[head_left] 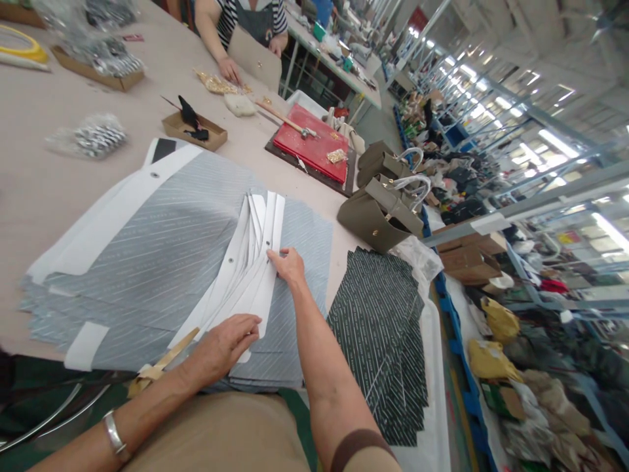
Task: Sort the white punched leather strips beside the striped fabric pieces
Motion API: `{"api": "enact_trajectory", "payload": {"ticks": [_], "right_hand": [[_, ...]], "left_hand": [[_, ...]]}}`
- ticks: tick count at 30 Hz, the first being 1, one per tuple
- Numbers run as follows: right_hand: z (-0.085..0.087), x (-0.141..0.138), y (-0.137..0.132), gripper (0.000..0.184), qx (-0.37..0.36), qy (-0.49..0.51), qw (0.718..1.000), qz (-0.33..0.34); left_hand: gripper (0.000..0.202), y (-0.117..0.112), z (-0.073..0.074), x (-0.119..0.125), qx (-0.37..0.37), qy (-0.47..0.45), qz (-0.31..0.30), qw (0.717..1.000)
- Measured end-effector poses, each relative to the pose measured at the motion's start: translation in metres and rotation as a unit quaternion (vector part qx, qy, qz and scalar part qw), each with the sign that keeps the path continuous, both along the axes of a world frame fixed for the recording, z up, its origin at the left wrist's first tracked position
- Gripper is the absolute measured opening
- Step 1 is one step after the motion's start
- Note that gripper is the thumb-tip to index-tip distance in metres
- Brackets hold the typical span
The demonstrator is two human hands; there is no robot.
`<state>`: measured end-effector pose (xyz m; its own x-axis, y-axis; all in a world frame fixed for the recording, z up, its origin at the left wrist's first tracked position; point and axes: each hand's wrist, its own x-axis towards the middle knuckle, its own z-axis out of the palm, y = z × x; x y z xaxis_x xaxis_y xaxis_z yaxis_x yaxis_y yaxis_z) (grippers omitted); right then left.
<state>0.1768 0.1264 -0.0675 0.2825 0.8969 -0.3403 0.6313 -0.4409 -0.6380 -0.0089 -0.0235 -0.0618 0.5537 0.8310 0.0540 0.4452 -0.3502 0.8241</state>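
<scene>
In the head view, the grey printed sheets (307, 246) lie in overlapping stacks on the worktop (147, 85), directly in front of the person, with white strips (268, 288) fanned along their edges between the left and right parts of the spread. The right hand (291, 265) reaches in over the strips, its thumb and forefinger touching the topmost one just beside a small dark fitting (268, 243); whether they pinch it, I cannot tell. The left hand (228, 344) is nearer the body, over the lower ends of the strips, fingers bent and loosely together; whether they grip anything is not clear. A metal bracelet (114, 432) circles the left wrist.

To the right of the grey sheets lies a stack of dark striped sheets (381, 341), with olive handbags (378, 219) standing just beyond it. Farther back are a red slab (309, 145) with a hammer (302, 130) on it, and a small cardboard tray (213, 139). Across the worktop, a co-worker's hand (229, 69) is near gold-coloured fittings (216, 82).
</scene>
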Motion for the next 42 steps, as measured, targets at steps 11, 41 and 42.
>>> {"api": "enact_trajectory", "payload": {"ticks": [11,41,42], "right_hand": [[0.003,0.017,-0.008,0.018,-0.048,0.237,0.967,-0.086],[0.107,0.021,-0.181,0.02,0.244,0.056,0.919,0.304],[0.105,0.016,-0.179,0.019,0.244,0.043,0.914,0.322]], "left_hand": [[0.024,0.0,-0.004,0.004,-0.006,-0.002,0.037,0.999],[0.044,0.008,0.048,0.005,0.169,-0.028,-0.001,0.985],[0.044,0.008,0.048,0.003,0.166,-0.029,-0.003,0.986]]}}
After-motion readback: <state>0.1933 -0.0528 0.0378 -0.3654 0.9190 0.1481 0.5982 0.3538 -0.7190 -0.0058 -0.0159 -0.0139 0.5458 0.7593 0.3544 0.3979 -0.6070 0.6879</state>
